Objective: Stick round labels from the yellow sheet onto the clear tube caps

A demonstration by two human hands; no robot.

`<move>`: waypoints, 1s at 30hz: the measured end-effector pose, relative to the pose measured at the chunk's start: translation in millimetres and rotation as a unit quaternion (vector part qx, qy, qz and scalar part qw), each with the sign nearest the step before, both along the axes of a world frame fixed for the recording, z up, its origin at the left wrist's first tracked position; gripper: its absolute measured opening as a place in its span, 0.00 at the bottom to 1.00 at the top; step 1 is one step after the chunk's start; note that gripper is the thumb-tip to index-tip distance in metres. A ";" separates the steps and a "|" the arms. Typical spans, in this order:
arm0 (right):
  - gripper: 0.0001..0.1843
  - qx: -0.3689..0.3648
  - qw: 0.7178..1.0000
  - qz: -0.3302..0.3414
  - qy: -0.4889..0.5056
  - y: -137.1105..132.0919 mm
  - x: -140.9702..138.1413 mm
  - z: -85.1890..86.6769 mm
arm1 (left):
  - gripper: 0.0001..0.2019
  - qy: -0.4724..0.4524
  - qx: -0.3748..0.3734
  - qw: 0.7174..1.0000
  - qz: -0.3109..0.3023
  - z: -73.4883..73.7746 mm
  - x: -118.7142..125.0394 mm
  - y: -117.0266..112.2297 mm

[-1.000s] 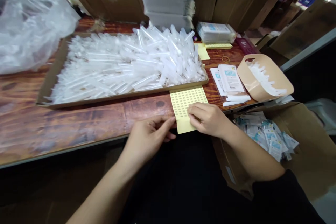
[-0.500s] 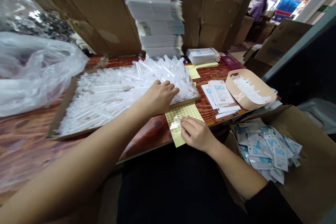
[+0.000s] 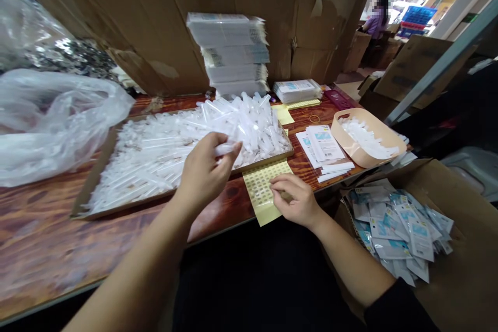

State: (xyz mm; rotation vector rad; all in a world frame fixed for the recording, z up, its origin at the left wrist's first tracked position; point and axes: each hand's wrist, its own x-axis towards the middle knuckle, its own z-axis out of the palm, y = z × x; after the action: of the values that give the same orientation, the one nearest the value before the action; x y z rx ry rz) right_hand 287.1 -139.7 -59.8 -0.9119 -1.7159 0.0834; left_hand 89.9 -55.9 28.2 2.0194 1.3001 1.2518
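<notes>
My left hand (image 3: 207, 167) is closed on a translucent white plastic tube (image 3: 223, 149), held between thumb and fingers over the front edge of a shallow cardboard tray (image 3: 87, 189). A heap of similar plastic tubes (image 3: 249, 119) fills the tray. My right hand (image 3: 298, 198) is in a pinch just above a yellow sheet of small round stickers (image 3: 261, 192). Whatever is between its fingertips, if anything, is too small to make out. The sheet lies at the table's front edge, partly overhanging it.
Printed cards (image 3: 322, 146) lie right of the sheet, beside a beige basket (image 3: 346, 140) of white pieces. An open carton (image 3: 462, 249) holding packed bags stands at the lower right. Banded stacks (image 3: 229, 54) rise behind the tray; a clear plastic bag (image 3: 58, 129) lies left. A person (image 3: 376, 23) is far off.
My left hand has drawn back from the tube heap toward me, now with a tube in its fingers. My right hand has lifted slightly off the sticker sheet, fingertips pinched.
</notes>
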 end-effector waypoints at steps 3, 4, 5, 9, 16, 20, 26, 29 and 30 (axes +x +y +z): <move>0.06 -0.007 0.998 0.009 0.069 -8.3 2.4 19.8 | 0.17 -0.331 -0.299 0.894 -0.037 -2.8 1.7 -41.0; 0.06 -0.012 0.996 0.014 0.092 -12.6 2.0 27.3 | 0.18 -0.392 -0.379 0.836 -0.066 -4.4 2.9 -53.6; 0.06 -0.017 0.994 0.022 0.110 -17.5 0.7 34.6 | 0.19 -0.436 -0.437 0.781 -0.092 -6.3 4.1 -65.0; 0.08 -0.020 0.989 0.063 0.133 -37.1 -10.1 56.1 | 0.19 -0.530 -0.541 0.639 -0.136 -16.3 8.4 -95.8; 0.12 0.107 0.993 0.049 -0.009 -49.1 -23.7 59.7 | 0.17 -0.593 -0.610 0.520 -0.077 -22.4 15.6 -113.6; 0.11 0.133 0.986 0.029 -0.093 -48.8 -24.0 58.8 | 0.23 -0.602 -0.615 0.507 -0.049 -15.1 17.9 -113.8; 0.13 0.118 0.984 0.052 -0.126 -51.6 -21.0 58.1 | 0.24 -0.600 -0.624 0.498 -0.055 -14.0 16.4 -111.9; 0.16 0.102 0.983 0.067 -0.139 -53.1 -18.3 57.6 | 0.22 -0.601 -0.624 0.496 -0.060 -16.6 15.2 -111.8; 0.17 0.097 0.983 0.070 -0.143 -53.6 -17.3 57.8 | 0.21 -0.601 -0.624 0.496 -0.061 -17.1 15.0 -111.8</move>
State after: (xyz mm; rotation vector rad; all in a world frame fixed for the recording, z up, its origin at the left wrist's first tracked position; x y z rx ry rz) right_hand 269.8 -193.4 -2.0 -0.6818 -2.0149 -0.1250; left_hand 104.9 -167.8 11.1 -0.0318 0.7127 0.7440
